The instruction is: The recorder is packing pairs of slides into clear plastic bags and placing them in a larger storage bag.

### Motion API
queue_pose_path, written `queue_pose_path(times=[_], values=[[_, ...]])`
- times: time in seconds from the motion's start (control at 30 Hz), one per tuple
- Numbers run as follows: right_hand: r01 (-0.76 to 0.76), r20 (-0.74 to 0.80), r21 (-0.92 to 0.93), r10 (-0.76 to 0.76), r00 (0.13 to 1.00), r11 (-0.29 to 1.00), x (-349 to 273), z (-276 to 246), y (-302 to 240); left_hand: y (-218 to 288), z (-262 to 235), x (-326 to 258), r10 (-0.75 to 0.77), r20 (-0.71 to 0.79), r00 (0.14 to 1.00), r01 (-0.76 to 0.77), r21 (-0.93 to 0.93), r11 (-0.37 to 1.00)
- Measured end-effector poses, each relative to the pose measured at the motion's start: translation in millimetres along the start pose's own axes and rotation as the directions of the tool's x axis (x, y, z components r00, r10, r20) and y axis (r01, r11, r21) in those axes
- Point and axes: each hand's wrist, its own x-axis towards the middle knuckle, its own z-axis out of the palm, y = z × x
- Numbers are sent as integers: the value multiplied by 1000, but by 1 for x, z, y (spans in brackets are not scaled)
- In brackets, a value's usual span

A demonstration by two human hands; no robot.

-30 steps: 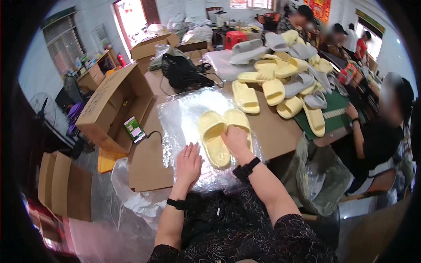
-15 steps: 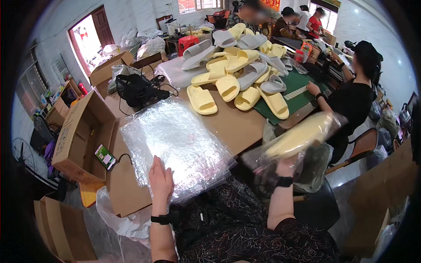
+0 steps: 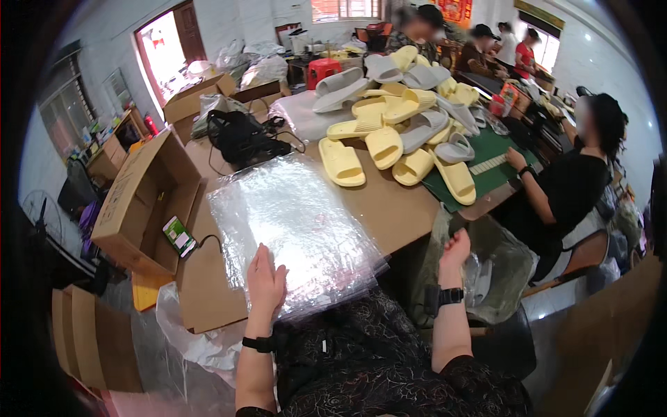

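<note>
My left hand lies flat on a stack of clear plastic bags at the near edge of the table, fingers stretched out. My right hand is raised to the right of the table, beside a greenish translucent sack. Nothing shows in it, and its fingers are loosely curled and a little apart. Clear plastic and a pale shape show inside the sack, too indistinct to name. Yellow slippers and grey slippers are heaped beyond the bags.
An open cardboard box stands at the left, with a phone leaning by it. A black bag with cords lies behind the plastic stack. A co-worker sits at the right by a green mat; others work farther back.
The bagged yellow slipper has left my right hand and is no longer plainly visible. My left hand stays on the plastic bags. The whole view has shifted slightly.
</note>
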Motion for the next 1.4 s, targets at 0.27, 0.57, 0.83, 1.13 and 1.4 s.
queue_pose_path(times=[0.27, 0.57, 0.83, 1.13, 1.4], values=[[474, 713, -580, 131, 689, 662, -8, 184, 60, 6, 12, 8, 61, -19, 998, -60, 60, 996], [141, 323, -868, 327, 888, 475, -23, 248, 120, 10, 8, 2, -3, 42, 999, -1, 86, 996], [-181, 335, -400, 327, 884, 899, 16, 235, 84, 11, 6, 4, 8, 45, 999, -11, 74, 997], [352, 724, -139, -147, 674, 926, -100, 280, -95, 10, 4, 5, 6, 19, 1000, -7, 60, 998], [-79, 906, -414, 418, 59, 907, -108, 290, -133, 13, 4, 6, 11, 18, 1000, -12, 61, 998]])
